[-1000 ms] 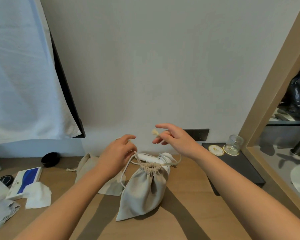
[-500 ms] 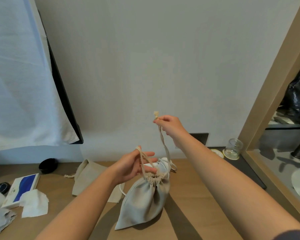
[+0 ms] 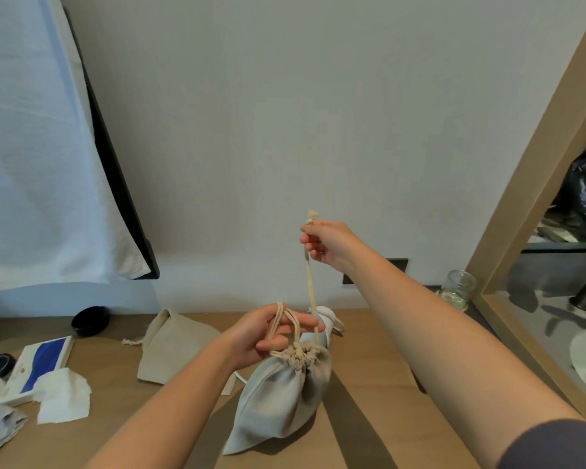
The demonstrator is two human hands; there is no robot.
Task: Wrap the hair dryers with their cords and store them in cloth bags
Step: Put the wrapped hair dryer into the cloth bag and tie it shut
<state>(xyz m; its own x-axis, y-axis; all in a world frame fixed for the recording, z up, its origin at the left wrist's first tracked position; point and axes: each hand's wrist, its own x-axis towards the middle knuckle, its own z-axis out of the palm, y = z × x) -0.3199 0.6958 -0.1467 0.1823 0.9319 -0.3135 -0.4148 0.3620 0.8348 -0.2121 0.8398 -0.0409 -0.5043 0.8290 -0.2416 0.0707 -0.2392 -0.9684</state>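
Bag (image 3: 281,397) of pale grey-beige cloth lies on the wooden table (image 3: 369,374), near the middle and just in front of the person. Its bulging body points toward the camera and its mouth is turned to the wall. The mouth is gathered into tight puckers around the drawstring (image 3: 310,289). A white rounded part of the dryer (image 3: 325,318) pokes out past the puckered mouth, with a loop of white cord beside it; the rest of the dryer is hidden inside the cloth. A thin white strip shows under the left wrist, perhaps more of that cord, though the view is too poor to be sure.

The left hand (image 3: 271,333) sits just beside the bag's mouth, palm turned up and to the right, fingers half curled. One loop of the drawstring runs over its fingers and down to the puckers, so the fingers hook and hold that loop. The right hand (image 3: 329,245) is raised well above the bag, arm stretched forward. Its thumb and fingertips pinch the other end of the drawstring just under its frayed knot. From that pinch the string runs taut and nearly straight down to the bag's mouth.

A second bag (image 3: 173,346), flat, lies on the table left of the first, near the left forearm. Further left are a crumpled tissue (image 3: 63,396), a blue and white box (image 3: 38,365) and a black dish (image 3: 90,320) by the wall. A glass jar (image 3: 457,289) stands at the right, near a wooden frame (image 3: 528,184)
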